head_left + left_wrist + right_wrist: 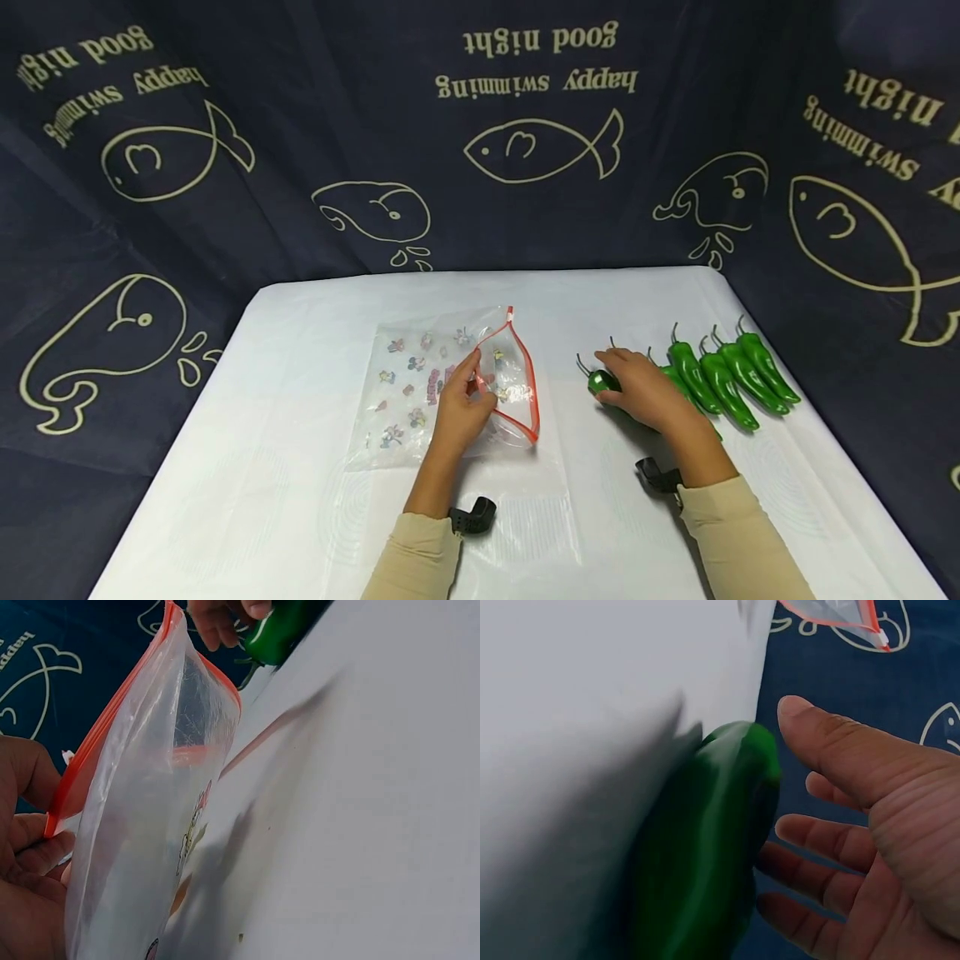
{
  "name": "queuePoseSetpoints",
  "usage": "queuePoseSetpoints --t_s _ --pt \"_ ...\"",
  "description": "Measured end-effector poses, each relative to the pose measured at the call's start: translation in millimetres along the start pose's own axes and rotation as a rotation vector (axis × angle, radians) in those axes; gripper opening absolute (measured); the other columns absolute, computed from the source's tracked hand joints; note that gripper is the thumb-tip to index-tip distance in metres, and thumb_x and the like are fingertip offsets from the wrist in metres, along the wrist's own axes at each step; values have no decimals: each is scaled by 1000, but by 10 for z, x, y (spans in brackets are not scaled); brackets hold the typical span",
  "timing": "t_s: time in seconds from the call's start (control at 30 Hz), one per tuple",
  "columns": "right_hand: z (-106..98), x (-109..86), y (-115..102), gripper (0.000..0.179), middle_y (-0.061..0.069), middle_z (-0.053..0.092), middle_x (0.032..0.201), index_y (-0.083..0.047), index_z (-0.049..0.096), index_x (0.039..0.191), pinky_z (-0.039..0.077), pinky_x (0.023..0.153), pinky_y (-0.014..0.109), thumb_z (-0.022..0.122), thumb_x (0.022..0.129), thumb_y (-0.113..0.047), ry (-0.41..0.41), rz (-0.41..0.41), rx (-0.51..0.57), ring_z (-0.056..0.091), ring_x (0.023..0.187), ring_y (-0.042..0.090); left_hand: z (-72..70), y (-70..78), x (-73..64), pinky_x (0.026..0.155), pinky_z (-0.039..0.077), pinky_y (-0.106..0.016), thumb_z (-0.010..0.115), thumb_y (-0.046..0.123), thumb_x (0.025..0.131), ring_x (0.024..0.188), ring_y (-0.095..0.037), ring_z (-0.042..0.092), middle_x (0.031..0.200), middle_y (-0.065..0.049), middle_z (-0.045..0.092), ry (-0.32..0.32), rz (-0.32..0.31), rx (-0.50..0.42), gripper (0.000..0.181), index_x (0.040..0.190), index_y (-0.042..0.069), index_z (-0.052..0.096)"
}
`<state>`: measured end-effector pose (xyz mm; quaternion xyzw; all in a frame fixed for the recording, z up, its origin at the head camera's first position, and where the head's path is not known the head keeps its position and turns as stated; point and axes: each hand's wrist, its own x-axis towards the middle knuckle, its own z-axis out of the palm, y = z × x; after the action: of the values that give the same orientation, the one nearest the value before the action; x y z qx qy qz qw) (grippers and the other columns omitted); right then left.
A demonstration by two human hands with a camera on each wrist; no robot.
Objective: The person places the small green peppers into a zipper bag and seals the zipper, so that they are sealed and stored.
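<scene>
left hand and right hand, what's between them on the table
Head view, from left hand to right hand: the open, red-edged end of the plastic bag, then a stretch of white tablecloth, then the stem end of a green pepper.

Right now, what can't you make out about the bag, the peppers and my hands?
Much of the pepper nearest the bag: head view, behind your right hand.
Details of the bag's printed figures: head view, too small.
The near end of the blurred pepper: right wrist view, cut off by the bottom edge.
Part of your left hand: left wrist view, cut off by the left edge.
</scene>
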<state>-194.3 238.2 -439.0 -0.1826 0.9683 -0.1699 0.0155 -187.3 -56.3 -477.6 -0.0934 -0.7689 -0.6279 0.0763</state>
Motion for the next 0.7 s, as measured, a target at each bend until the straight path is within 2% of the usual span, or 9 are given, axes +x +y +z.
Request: queuePoseSetpoints --t_s 0.2,0.3,0.4,0.53,0.7 --pt "17 -26 2 66 32 48 139 3 49 143 40 99 62 77 87 -20 -36 27 -16 46 126 51 -41 299 -65 97 48 -51 55 -16 78 114 -44 58 151 -25 39 -21 3 0 69 145 -9 41" --pt "27 -21 -15 66 33 49 138 2 50 143 42 98 62 77 87 -21 -60 44 -28 48 125 50 -61 381 -81 98 47 -52 55 -17 78 115 -46 57 150 -27 39 -28 -3 -7 69 145 -10 41" --pt "36 -10 -33 66 32 51 136 2 51 141 43 96 61 78 86 -21 -75 55 -48 50 122 49 -41 268 -57 97 47 -52 55 -16 77 115 -46 57 151 -25 39 -18 -2 -5 69 145 -9 41" --pt "49 6 -56 67 31 53 134 1 52 141 45 95 59 79 84 -22 -88 69 -86 52 121 48 -12 44 -7 97 49 -47 57 -14 78 114 -38 60 152 -18 40 2 -7 29 71 147 -4 42" --pt "49 19 -71 65 28 55 134 1 53 140 45 94 59 79 84 -20 -96 74 -110 53 120 47 -22 -38 10 96 50 -41 60 -10 77 111 -31 61 152 -12 42 6 -10 39 73 147 0 44"
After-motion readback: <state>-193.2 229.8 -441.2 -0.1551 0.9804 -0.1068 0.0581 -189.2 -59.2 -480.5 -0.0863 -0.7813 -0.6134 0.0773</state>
